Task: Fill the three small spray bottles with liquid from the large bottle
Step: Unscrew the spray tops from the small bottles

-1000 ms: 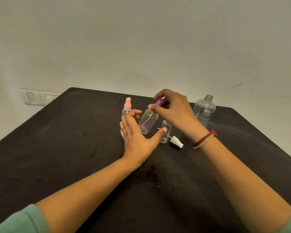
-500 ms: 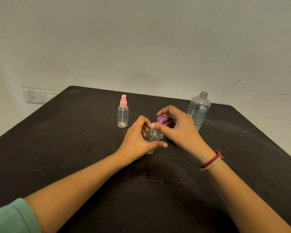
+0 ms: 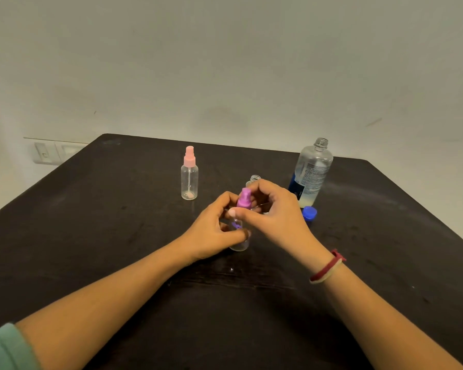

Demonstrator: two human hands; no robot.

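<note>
- The purple-topped spray bottle (image 3: 240,244) stands upright near the middle of the table (image 3: 118,209), slightly toward its far edge.
- Your left hand (image 3: 211,228) curls its fingers round the bottle's clear body. Your right hand (image 3: 275,213) pinches the purple spray head (image 3: 244,200) between thumb and fingertips.
- The bottle looks like thin, smooth plastic, so it is probably light, easy to tip and slippery if wet. Steady it low on the body and turn the head at its collar.
- A pink-topped spray bottle (image 3: 189,177) stands upright toward the far left, well apart from your hands.
- A third small bottle (image 3: 255,178) has no top. Only its open neck shows behind your right hand.
- The large bottle (image 3: 312,172) stands uncapped near the far right corner, with a shallow layer of pale liquid at its bottom. Its blue cap (image 3: 309,212) lies just beside its base, on the near side.
- The table is dark, matte and scuffed. Behind it is a plain pale wall with a switch plate (image 3: 51,153) beyond the far left corner.
</note>
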